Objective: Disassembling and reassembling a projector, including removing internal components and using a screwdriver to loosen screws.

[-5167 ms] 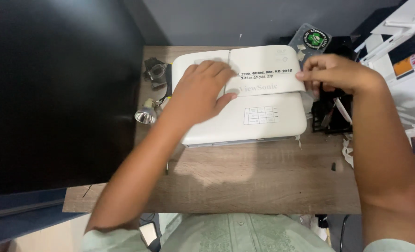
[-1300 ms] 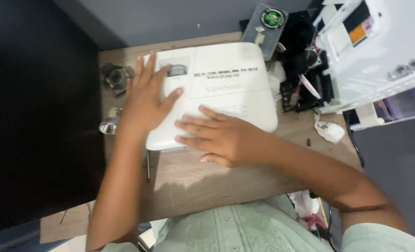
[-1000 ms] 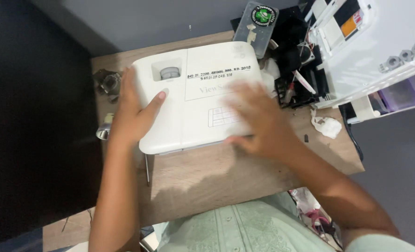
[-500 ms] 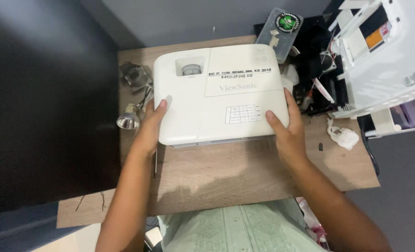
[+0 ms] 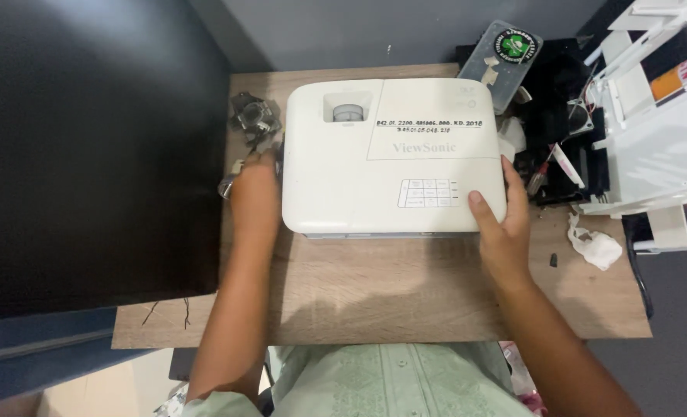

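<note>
A white projector (image 5: 394, 154) lies flat on the wooden table (image 5: 390, 297), its lens recess toward the far left corner. The left hand (image 5: 255, 202) presses against its left side, and the right hand (image 5: 502, 224) grips the near right corner with the thumb on top, so both hands clamp the housing between them. Small metal parts (image 5: 252, 120) lie just beside the left hand. A crumpled white tissue (image 5: 597, 249) lies near the right edge of the table.
</note>
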